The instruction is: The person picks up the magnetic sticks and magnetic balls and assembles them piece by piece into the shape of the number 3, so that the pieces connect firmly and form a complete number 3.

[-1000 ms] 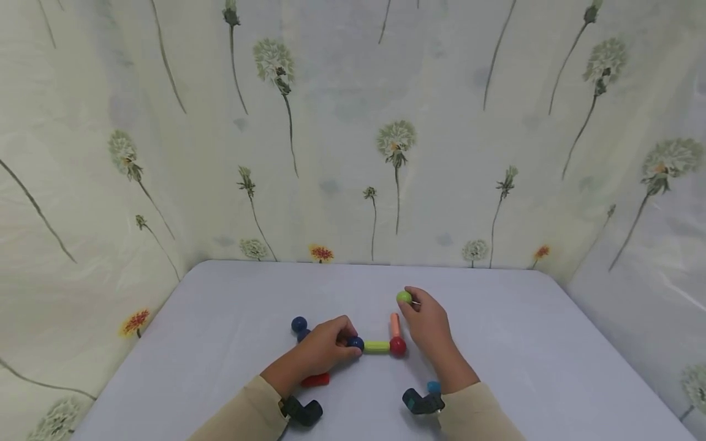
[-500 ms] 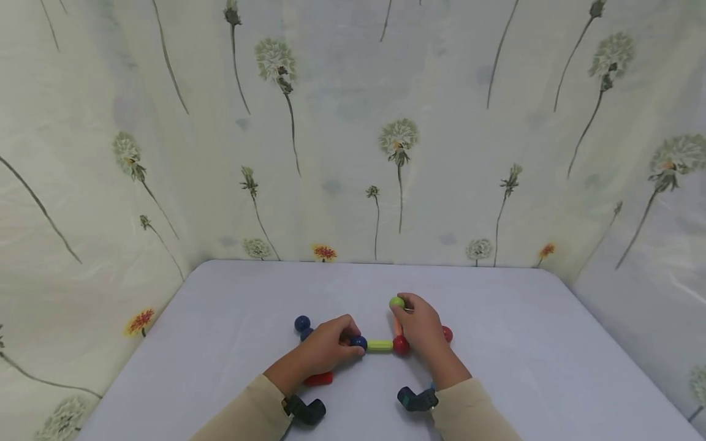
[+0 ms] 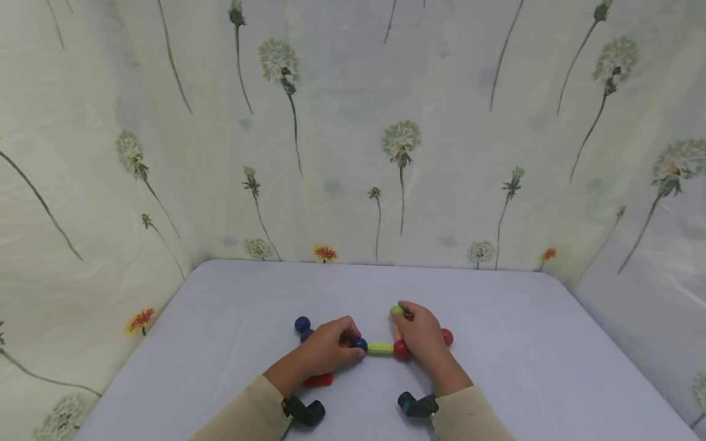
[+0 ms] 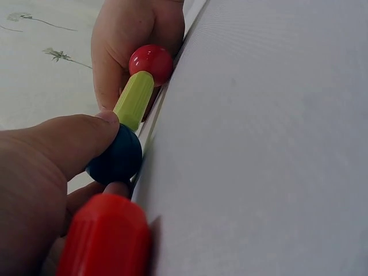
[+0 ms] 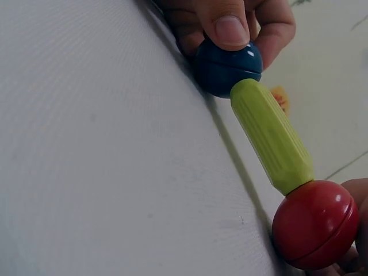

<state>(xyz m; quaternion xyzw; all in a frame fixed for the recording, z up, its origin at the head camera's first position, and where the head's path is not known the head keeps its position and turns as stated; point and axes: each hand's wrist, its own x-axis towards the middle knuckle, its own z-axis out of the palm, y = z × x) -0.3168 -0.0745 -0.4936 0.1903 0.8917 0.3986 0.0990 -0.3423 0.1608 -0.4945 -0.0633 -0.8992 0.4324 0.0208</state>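
Observation:
In the head view my left hand (image 3: 331, 350) pinches a glossy dark blue ball (image 3: 360, 344) between thumb and fingers. A ribbed yellow-green rod (image 3: 380, 348) joins that ball to a red ball (image 3: 401, 350); the left wrist view shows the thumb on the blue ball (image 4: 119, 158) beside the rod's end. From the red ball an orange rod (image 3: 398, 332) runs away toward the back. At its far end my right hand (image 3: 423, 335) holds a lime green ball (image 3: 396, 311), fingers and thumb on its right side. The right hand covers part of the orange rod.
Left of the left hand lie two dark blue balls (image 3: 302, 324), one partly covered by the hand. A red rod (image 3: 318, 380) lies below the left forearm. Another red ball (image 3: 447, 336) sits right of the right hand. A light blue piece (image 3: 432, 389) peeks out by the right wrist.
My right hand has brought the green ball left and toward me, down to the orange rod's far end. The red ball at right has come into sight. My left hand keeps its hold.

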